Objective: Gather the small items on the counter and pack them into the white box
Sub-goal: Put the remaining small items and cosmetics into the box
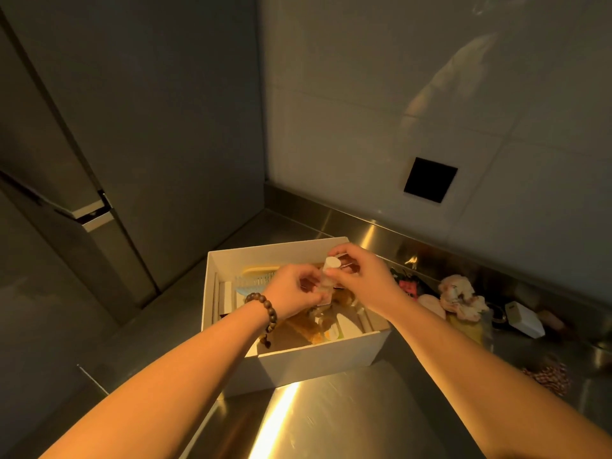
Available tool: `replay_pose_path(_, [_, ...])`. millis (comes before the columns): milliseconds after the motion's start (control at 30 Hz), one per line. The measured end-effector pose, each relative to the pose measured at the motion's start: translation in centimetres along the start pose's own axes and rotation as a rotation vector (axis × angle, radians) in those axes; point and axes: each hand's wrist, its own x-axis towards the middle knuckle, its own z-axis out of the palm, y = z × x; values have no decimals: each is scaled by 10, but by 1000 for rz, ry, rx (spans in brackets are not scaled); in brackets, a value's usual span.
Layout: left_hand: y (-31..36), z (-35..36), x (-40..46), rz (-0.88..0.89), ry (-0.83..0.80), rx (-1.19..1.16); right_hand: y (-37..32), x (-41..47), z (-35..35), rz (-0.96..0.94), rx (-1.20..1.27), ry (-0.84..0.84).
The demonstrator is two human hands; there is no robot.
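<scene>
Over the white box (318,362), my left hand (293,289) and right hand (359,270) pinched a small bottle (328,276); it needed lowering inside next.

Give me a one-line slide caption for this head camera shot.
Both hands, left and right, hold a small white-capped bottle above the open white box on a steel counter.

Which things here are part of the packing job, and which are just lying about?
Part of the job:
white box
small bottle, held by both hands
scrunchie
white charger
blue comb, already packed

Lying about:
black wall square
bead bracelet
</scene>
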Motion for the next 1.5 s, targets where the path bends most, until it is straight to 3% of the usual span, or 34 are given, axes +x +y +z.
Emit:
replay_pose_path(233, [2, 19, 13, 19, 0, -23, -2, -3, -7, 48, -158, -26])
replay_pose_path(367, [-2, 34, 23, 11, -43, 39, 8, -6, -14, 95, -99, -11])
replay_pose_path(733, [6, 60, 43, -17, -149, 265, 62, -25, -50, 260, 156, 307])
replay_pose_path(1167, [16, 53, 37, -162, -61, 120, 105, -59, -60, 344, 148, 316])
replay_pose_path(1300, [46, 44, 27, -88, 41, 74, 117, -72, -76, 372, 101, 340])
replay_pose_path(1400, [84, 50, 26, 87, 133, 98, 130, -82, -92, 404, 94, 357])
replay_pose_path(1500, [122, 73, 31, 224, 80, 99, 141, -97, -111, 419, 47, 364])
